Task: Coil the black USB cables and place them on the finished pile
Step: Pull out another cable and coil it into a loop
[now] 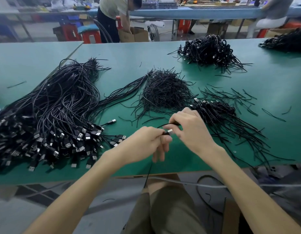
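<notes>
While the left hand point(144, 144) and right hand point(192, 130) pinch one black USB cable point(168, 132) close together, one uncoiled pile point(53, 107) lies left and one finished pile point(213, 112) right on the desk point(112, 51).

The table point(163, 53) wears a green mat, smooth and matt, with a raw brown board edge. The loose cables point(53, 102) have black plastic jackets with a faint sheen. Their plugs point(67, 144) pair matt black plastic bodies with bright, shiny metal shells. The single cable point(167, 133) ends in the same gleaming metal. The ties point(165, 92) look thin, dull and black. The box point(139, 35) is plain brown cardboard, the shorts point(171, 208) soft olive cloth.
</notes>
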Motion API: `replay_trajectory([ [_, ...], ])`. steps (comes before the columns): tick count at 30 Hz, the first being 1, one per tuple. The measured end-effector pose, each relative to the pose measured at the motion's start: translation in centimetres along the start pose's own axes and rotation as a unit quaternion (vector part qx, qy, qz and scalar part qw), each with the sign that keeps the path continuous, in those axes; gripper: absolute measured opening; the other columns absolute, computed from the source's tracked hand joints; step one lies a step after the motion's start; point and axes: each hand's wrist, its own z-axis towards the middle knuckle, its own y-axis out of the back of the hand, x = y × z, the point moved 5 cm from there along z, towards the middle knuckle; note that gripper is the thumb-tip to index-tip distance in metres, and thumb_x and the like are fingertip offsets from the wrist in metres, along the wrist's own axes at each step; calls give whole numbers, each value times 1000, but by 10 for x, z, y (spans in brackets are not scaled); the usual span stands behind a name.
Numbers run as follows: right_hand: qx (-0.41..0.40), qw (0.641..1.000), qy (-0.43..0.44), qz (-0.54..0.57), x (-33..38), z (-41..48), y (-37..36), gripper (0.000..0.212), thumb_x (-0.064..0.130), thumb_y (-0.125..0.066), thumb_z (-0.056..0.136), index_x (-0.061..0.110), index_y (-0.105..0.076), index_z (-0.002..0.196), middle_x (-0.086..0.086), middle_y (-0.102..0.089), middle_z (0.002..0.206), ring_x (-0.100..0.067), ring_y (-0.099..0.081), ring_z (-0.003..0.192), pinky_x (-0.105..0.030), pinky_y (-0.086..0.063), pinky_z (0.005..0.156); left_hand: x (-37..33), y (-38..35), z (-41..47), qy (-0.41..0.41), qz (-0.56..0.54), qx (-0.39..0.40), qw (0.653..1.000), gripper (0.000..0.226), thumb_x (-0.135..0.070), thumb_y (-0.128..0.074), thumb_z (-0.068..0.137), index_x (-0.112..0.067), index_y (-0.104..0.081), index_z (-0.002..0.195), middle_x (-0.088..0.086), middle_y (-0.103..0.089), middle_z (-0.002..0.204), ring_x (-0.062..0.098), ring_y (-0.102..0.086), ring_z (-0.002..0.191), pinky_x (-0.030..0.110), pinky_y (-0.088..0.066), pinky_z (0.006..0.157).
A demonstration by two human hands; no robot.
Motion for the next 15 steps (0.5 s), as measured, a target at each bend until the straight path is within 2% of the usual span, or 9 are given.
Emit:
replay_trajectory([
  [2,-23,1000,14,-5,4,0,5,21,33,-75,88,14,-68,80,9,-62,76,-19,-51,84,-36,-38,86,11,8,4,-12,-18,-87,996,27,-9,-43,106,-4,-60,86,5,-76,72,24,-73,64,22,-48,65],
  [4,-31,998,-1,56,7,-3,3,20,30,-77,88,15,-68,79,8,-60,75,-16,-51,81,-31,-37,84,18,12,8,-34,-36,-130,990,24,-4,-41,106,-2,-60,91,4,-77,76,19,-73,71,27,-50,66],
  [7,-28,968,-104,225,0,-2,3,17,29,-75,90,19,-70,77,1,-61,77,-9,-53,73,-19,-39,71,20,9,14,-61,-47,-125,989,20,-4,-46,106,-5,-65,102,-3,-79,90,9,-73,89,28,-55,85],
  [9,-27,956,-125,265,3,-1,3,20,30,-71,94,20,-71,76,5,-67,72,-6,-55,67,-16,-39,65,21,9,14,-51,-37,-127,990,18,-7,-51,105,-11,-69,105,-16,-77,95,-4,-69,95,21,-50,92],
  [10,-24,954,-124,272,7,0,2,21,30,-69,95,20,-71,77,8,-68,69,-5,-55,65,-17,-39,64,22,11,12,-52,-23,-144,988,16,-9,-53,105,-13,-69,105,-20,-75,94,-8,-66,91,20,-49,88],
  [11,-20,954,-123,274,12,0,1,21,29,-67,97,20,-71,78,10,-68,66,-5,-55,63,-18,-39,63,22,13,12,-56,-10,-164,985,16,-12,-54,105,-11,-70,105,-18,-74,92,-4,-64,84,23,-50,82],
  [13,-19,953,-127,276,18,-2,1,24,29,-64,99,23,-71,76,12,-65,61,-3,-54,58,-16,-38,59,20,17,11,-62,-13,-189,980,20,-16,-54,106,-9,-71,100,-4,-70,83,7,-53,67,32,-46,68],
  [15,-21,950,-139,279,21,-4,3,30,28,-61,100,25,-67,71,10,-65,60,-3,-52,54,-14,-36,55,14,18,11,-75,-52,-186,978,25,-15,-53,106,-22,-68,87,-15,-62,74,-3,-45,62,21,-39,62],
])
